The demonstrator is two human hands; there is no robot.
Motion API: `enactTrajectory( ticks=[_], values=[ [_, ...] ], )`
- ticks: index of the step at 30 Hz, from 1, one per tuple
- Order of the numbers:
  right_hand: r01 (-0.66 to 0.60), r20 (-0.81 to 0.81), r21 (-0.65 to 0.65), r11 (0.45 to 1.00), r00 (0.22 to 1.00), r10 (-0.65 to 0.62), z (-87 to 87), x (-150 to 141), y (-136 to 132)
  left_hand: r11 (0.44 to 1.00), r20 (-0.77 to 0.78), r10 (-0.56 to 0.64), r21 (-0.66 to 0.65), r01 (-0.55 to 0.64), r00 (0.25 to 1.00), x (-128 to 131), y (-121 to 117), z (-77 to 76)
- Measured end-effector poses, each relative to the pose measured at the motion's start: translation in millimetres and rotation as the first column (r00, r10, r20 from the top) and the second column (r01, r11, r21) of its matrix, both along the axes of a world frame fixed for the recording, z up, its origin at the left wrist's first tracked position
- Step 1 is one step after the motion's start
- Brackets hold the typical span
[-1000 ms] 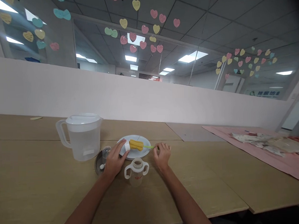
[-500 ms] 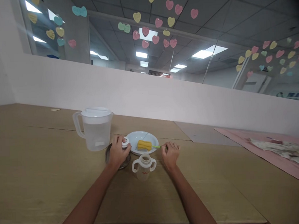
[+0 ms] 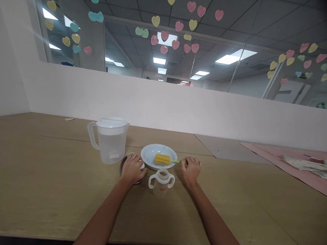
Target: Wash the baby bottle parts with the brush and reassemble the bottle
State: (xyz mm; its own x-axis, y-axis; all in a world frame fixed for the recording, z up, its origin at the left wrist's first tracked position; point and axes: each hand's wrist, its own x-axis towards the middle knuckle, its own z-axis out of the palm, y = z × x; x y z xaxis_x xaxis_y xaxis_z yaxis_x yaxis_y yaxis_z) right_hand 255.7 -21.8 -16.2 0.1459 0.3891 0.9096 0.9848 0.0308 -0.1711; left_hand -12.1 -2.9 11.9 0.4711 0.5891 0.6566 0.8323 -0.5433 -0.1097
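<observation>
My left hand (image 3: 133,169) is closed round a white bottle cap (image 3: 142,166), low over a dark round dish (image 3: 122,168). In my right hand (image 3: 191,169) is the green handle of a sponge bottle brush (image 3: 162,159). Its yellow sponge head rests over the white bowl (image 3: 146,150). Between my forearms stands an uncapped clear baby bottle (image 3: 160,189) with two white side handles, upright with its open neck facing up. Most of the cap and part of the dish are hidden by my left fingers.
A lidded translucent pitcher (image 3: 112,144) with liquid in it stands at the back left. Beyond the table (image 3: 61,183) runs a white wall (image 3: 152,101) below glass with heart-shaped notes. A pink sheet (image 3: 269,154) with items on it lies at the right.
My left hand has lowered the white cap toward the dark dish and turned over it. The brush stays in my right hand over the bowl. The whole view has shifted slightly.
</observation>
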Motion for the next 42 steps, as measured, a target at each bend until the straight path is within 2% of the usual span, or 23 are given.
enactTrajectory(
  ticks=[9, 20, 33, 37, 42],
  values=[
    [-0.002, 0.008, -0.022, 1.0, 1.0, 0.003, 1.6, -0.3, -0.6, 0.993, -0.054, 0.034, -0.112, -0.04, 0.998, 1.6, 2.0, -2.0],
    [-0.02, 0.008, -0.007, 1.0, 1.0, 0.02, 1.7, -1.1, -0.8, 0.985, -0.073, 0.078, -0.145, -0.088, 0.994, 3.8, -2.2, 1.1],
    [-0.014, 0.015, 0.022, 1.0, 1.0, 0.013, 1.6, -0.3, -0.3, 0.935, 0.037, 0.215, -0.298, -0.194, 0.976, 6.4, -1.4, -2.0],
    [-0.021, 0.015, 0.027, 0.999, 1.0, 0.02, 2.5, -0.8, -0.6, 0.928, -0.005, 0.194, -0.324, -0.185, 0.981, 4.2, 1.6, -5.1],
    [-0.017, 0.01, 0.033, 0.999, 1.0, 0.017, 4.1, -1.8, -2.0, 0.949, 0.011, 0.142, -0.285, -0.133, 0.99, 1.5, 3.8, -7.5]
  ],
)
